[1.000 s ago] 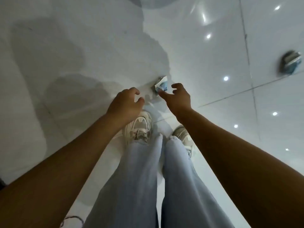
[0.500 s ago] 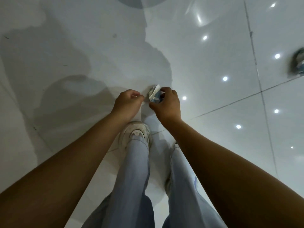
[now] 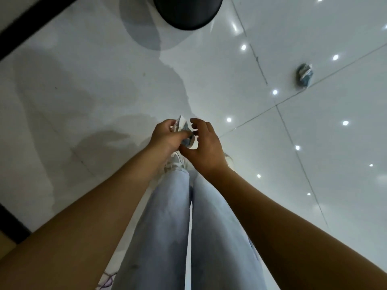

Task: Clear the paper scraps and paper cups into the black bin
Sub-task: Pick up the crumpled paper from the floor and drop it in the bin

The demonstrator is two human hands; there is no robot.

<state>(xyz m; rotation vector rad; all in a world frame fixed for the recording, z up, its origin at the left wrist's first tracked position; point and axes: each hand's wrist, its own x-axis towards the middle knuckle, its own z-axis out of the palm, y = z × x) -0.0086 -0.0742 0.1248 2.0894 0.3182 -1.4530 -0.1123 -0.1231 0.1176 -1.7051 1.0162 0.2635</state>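
- Tiled floor (image 3: pixel 314 143): a glossy pale surface is shown beneath the standing person, with ceiling lights mirrored in it; the litter is spread across it, so each piece must be fetched separately.
- Black bin (image 3: pixel 186 11): only its rounded lower body is seen at the top edge, ahead of the feet and well apart from the hands; its opening is out of frame. A carry toward it is judged to be the next requirement.
- Right hand (image 3: pixel 204 149): it is held just beside the scrap with fingers loosely curved and parted, gripping nothing, apparently so that the piece is left to the other hand.
- Left hand (image 3: pixel 167 137): its fingers and thumb are curled round the paper scrap (image 3: pixel 184 125), which is held above the shoes, clear of the floor, so that 1 hand alone can carry it.
- Second scrap (image 3: pixel 304 75): 1 crumpled blue-and-white piece is left on the floor at the right, beside a tile joint, not yet collected.
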